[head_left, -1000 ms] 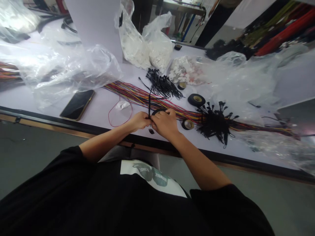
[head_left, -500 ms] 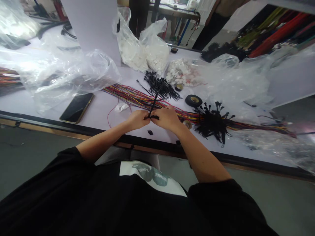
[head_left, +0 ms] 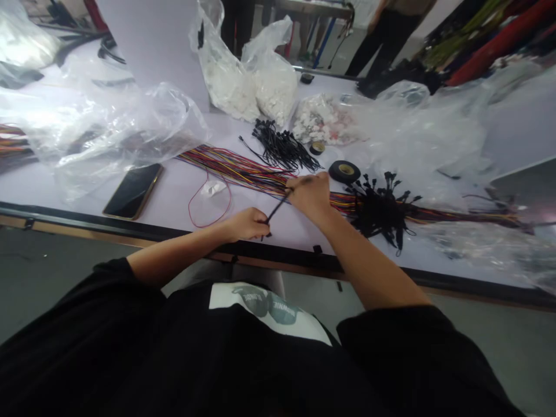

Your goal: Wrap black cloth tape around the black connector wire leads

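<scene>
A thin black cable (head_left: 278,209) runs taut and slanting between my two hands. My left hand (head_left: 248,225), near the table's front edge, is closed on its lower end, and a short dark end pokes out below the fingers. Higher and to the right, my right hand (head_left: 310,196) grips the upper part, its fingers partly hidden by the back of the hand. Beneath the right hand passes a long bundle of red, yellow and dark wires (head_left: 237,168). Behind it lies a pile of short black cables with connectors (head_left: 282,147).
A roll of black tape (head_left: 344,171) and a second black cable heap (head_left: 382,211) lie right of my hands. A phone (head_left: 132,192) rests at left, near a loose red wire (head_left: 190,204). Clear plastic bags (head_left: 271,81) with white parts stand behind. Another person (head_left: 391,29) is across the table.
My hands were together and have moved apart, the right up and rightward, the left slightly down. The black cable, upright before, now stretches between them.
</scene>
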A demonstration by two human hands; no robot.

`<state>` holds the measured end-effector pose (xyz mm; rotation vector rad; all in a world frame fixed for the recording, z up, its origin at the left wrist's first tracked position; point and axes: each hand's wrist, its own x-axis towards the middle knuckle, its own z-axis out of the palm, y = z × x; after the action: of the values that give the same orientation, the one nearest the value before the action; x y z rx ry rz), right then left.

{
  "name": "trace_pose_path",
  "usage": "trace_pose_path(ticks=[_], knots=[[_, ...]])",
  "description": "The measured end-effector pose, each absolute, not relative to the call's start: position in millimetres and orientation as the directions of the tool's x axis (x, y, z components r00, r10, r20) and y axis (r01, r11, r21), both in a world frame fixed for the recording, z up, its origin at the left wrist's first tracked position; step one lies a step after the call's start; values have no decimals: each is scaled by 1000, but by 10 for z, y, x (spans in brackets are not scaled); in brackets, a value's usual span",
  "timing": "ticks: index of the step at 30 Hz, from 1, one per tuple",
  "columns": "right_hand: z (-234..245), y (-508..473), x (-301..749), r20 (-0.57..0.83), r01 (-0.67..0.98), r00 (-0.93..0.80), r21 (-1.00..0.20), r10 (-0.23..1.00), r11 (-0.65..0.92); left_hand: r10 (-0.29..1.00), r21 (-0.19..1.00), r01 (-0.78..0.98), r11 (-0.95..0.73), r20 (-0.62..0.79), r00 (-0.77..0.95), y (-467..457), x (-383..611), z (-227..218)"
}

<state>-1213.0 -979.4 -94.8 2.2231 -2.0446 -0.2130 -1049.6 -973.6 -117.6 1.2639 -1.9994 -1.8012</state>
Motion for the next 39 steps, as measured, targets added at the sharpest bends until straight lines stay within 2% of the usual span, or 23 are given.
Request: trace_pose_path(ticks=[3,5,9,10,12,14,16,19,23,26,28,31,33,35,37,39], knots=[[-1008,-9661,-12185,-44,-976,156,149,-987,-161,-680,914,-392,-101,-351,-644,-9757,-10462,-1164],[-1073,-9526,-12165,-61,-958,251,129,-966,-257,-693,928,-371,-25,-284,-663,-9817,-10445,-1175],[-1108,-9335,-12163,0,-980,184,77,-983,-183,-654,883,-443,157,-243,-716,-9898,-10422,-1177],[-1093,-9314,-12171,13,-988,156,19,-988,-156,-646,869,-460,184,-245,-723,-9902,-10422,-1170],[-1067,-9292,-12170,25,-971,133,-199,-991,-135,-624,839,-489,238,-254,-739,-9898,-10433,-1154],[-1071,-9274,-12121,36,-880,113,-461,-993,-117,-587,792,-520,318,-266,-764,-9886,-10456,-1143],[-1109,-9247,-12034,55,-770,36,-634,-998,-63,-562,720,-551,421,-270,-782,-9866,-10484,-1141],[-1182,-9201,-11912,83,-659,-159,-751,-984,43,-597,601,-589,540,-220,-772,-9807,-10519,-1141],[-1228,-9166,-11861,99,-493,-355,-865,-929,97,-676,386,-677,626,-164,-719,-9671,-10570,-1115],[-1254,-9166,-11855,93,-429,-475,-893,-875,137,-648,241,-684,688,-219,-729,-9574,-10620,-1081],[-1280,-9169,-11855,102,-437,-503,-887,-858,151,-621,213,-672,709,-262,-739,-9547,-10644,-1060],[-1304,-9154,-11950,154,-504,-516,-850,-843,153,-555,291,-629,721,-301,-776,-9634,-10648,-1015],[-1285,-9124,-12145,192,-549,-569,-813,-800,195,-525,346,-593,727,-277,-805,-9812,-10639,-973],[-1234,-9075,-12464,239,-590,-644,-759,-727,275,-609,326,-641,695,-208,-766,-10076,-10636,-940],[-1170,-9013,-12858,281,-632,-700,-672,-657,386,-786,233,-788,570,-125,-605,-10373,-10641,-941],[-1120,-8946,-13237,258,-645,-739,-540,-623,542,-863,153,-866,476,-108,-494,-10633,-10651,-982]])
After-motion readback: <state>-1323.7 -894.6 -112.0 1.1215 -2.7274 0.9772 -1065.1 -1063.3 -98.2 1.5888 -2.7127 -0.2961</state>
